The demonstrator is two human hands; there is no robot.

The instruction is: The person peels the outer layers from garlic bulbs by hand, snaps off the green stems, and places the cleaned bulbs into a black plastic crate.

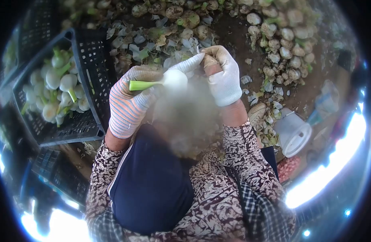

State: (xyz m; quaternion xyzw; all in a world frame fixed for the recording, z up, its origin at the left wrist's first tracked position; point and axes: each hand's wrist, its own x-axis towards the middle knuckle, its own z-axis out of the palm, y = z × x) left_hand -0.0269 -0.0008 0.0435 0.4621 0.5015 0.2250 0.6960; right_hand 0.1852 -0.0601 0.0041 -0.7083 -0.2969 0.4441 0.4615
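Observation:
A white peeled onion bulb [175,79] with a short green stem is held in my left hand [133,97], which wears a striped glove. The stem points to the left, and my left index finger stretches over the bulb to the right. My right hand [224,78], in a white glove with dirty fingertips, is closed in a pinch at the tip of that left finger. Whatever lies between the right fingertips is too small to make out. A blurred patch on the view hides part of the area below the bulb.
On the left a black crate [99,60] holds several peeled onions [53,78]. Unpeeled onions [286,44] lie piled at the upper right. Peeled skins [141,44] litter the ground ahead. A white bucket [292,133] lies tilted at the right, near a red mesh bag [289,167].

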